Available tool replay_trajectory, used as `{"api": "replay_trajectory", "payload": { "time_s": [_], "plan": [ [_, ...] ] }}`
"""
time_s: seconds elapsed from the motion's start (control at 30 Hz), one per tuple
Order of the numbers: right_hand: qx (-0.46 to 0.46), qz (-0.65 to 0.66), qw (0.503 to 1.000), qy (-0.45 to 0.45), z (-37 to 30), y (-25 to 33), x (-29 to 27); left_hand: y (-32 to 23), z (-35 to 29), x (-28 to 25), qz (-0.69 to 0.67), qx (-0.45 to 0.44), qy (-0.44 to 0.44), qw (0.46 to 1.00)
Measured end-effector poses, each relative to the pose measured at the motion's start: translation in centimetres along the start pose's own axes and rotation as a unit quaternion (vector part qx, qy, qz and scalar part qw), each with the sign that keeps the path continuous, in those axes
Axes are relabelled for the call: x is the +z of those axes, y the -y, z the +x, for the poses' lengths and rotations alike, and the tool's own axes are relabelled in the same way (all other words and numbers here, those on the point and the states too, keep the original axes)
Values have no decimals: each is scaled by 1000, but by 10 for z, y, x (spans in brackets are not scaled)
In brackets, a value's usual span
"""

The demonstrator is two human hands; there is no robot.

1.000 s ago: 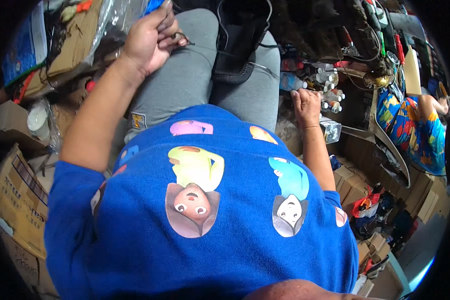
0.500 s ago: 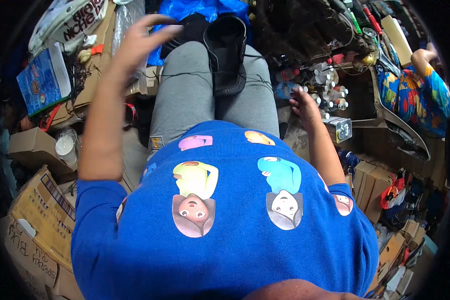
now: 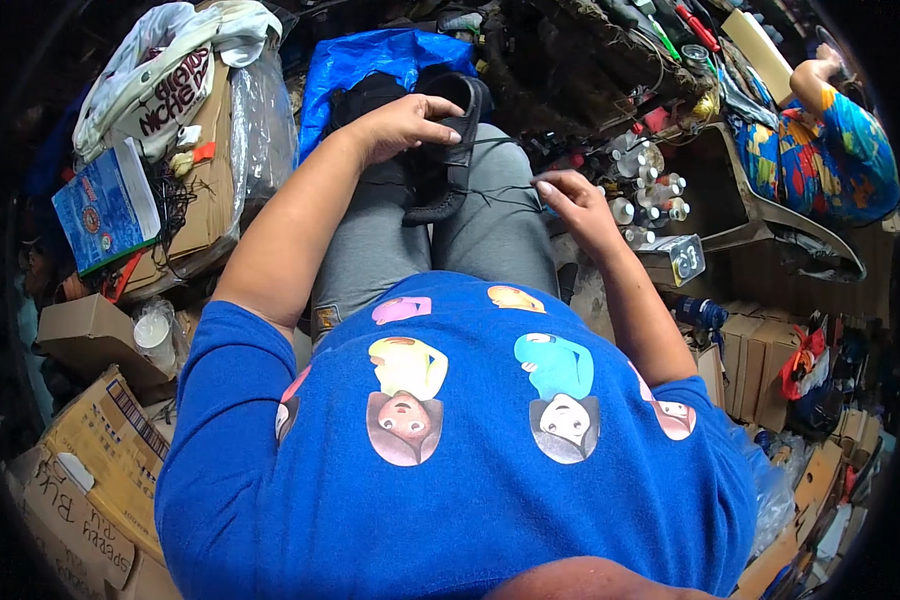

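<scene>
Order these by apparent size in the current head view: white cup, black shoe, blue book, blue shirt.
1. Blue shirt, the largest.
2. Blue book and black shoe: too alike to rank, as the left hand hides part of the shoe.
3. White cup, the smallest.

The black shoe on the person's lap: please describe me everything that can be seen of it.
The black shoe looks made of dull fabric, with a thick rim around a dark opening. It lies lengthwise over the grey trousers, its rounded end toward the person's body. The left hand is over its farther part, but its exact grip is unclear. Dark thread stretches between its right side and the right hand. No sole is distinguishable.
</scene>
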State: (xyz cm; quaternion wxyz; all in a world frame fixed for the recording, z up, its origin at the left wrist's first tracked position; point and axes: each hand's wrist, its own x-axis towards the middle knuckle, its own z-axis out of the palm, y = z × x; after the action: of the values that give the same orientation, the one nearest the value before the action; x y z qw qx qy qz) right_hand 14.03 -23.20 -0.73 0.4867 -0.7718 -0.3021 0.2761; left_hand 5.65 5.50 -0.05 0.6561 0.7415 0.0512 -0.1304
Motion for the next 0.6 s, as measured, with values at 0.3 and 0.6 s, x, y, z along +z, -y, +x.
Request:
{"api": "replay_trajectory", "payload": {
  "time_s": [0.3,0.6],
  "plan": [
    [-80,-324,914,229,50,65,39,10,14,10,198,57,5,979],
    [-72,-203,952,217,9,61,6,27,13,7,182,69,-21,981]
  ]
}}
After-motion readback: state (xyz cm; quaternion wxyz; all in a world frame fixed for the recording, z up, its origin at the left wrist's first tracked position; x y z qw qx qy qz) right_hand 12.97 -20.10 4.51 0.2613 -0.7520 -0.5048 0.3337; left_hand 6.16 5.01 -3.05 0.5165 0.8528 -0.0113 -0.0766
